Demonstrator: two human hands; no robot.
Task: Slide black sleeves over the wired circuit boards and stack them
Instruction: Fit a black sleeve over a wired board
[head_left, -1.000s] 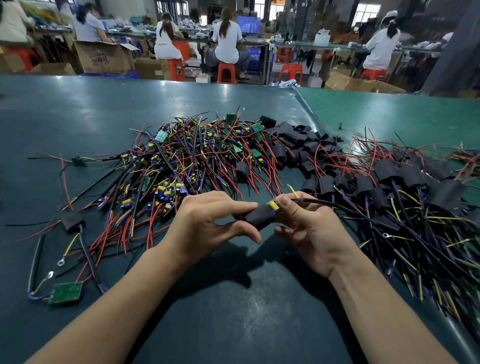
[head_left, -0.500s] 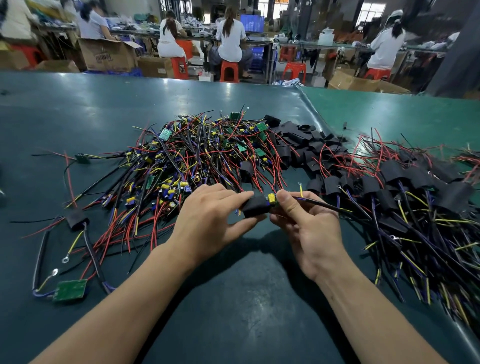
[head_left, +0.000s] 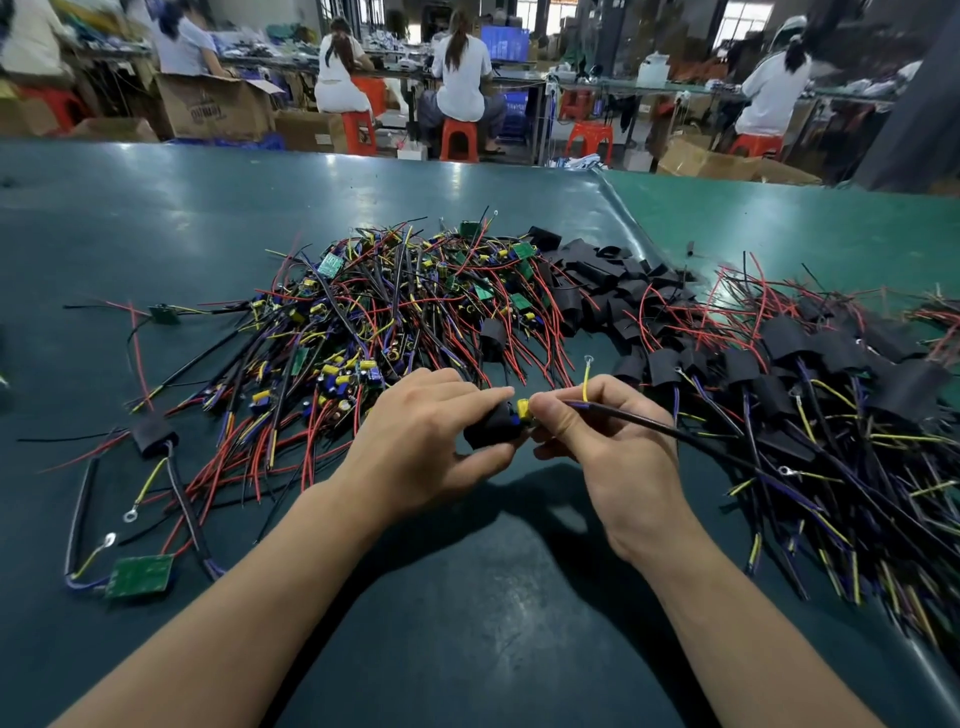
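Sleeves (head_left: 613, 291) litter green table (head_left: 208, 218); possibly a workshop.

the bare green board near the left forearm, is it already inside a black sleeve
No, the green board lies uncovered on the table with its wires trailing away, and no sleeve is over it.

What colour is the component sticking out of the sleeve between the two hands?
Yellow component, at the black sleeve mouth; head view shows it.

A dark green bench (head_left: 156, 234) is carrying a tangled pile of wired boards (head_left: 374, 317) centrally, loose black sleeves (head_left: 613, 275) farther right, sleeved boards (head_left: 810, 374) rightmost.
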